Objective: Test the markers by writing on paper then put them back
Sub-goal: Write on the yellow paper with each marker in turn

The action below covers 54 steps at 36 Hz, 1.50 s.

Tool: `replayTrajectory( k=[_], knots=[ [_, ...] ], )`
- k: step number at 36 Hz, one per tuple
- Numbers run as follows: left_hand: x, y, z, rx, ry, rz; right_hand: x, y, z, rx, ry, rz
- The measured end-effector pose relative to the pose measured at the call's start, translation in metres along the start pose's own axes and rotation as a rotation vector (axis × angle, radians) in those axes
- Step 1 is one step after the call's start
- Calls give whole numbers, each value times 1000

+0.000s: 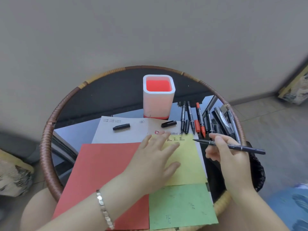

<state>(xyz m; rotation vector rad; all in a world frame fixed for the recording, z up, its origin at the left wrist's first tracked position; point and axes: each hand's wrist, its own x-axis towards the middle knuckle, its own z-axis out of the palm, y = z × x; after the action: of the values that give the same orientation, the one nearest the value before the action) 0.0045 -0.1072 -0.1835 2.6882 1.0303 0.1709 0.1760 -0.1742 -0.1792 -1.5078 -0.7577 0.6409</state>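
Note:
My right hand holds an uncapped black marker nearly level, tip pointing left, just off the right edge of the yellow paper. My left hand lies flat, fingers spread, on the yellow paper, which bears black written characters near its top. Two black caps lie on the white sheet. A white pen holder with a red inside stands at the back. Several black markers and a red marker lie in a row to its right.
A red paper and a green paper with faint marks lie on the round glass table with a rattan rim. A dark object sits at the table's right edge. Floor and wall surround the table.

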Motion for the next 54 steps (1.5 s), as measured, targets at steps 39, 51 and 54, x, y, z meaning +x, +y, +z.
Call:
replayTrajectory(
  k=[39,51,54],
  knots=[
    [16,3,36,-33,70,33,42,29,38,-279,137,-178],
    [16,2,36,-25,57,28,42,30,39,-331,118,-196],
    [16,3,35,-33,56,26,41,29,39,-335,123,-208]
  ],
)
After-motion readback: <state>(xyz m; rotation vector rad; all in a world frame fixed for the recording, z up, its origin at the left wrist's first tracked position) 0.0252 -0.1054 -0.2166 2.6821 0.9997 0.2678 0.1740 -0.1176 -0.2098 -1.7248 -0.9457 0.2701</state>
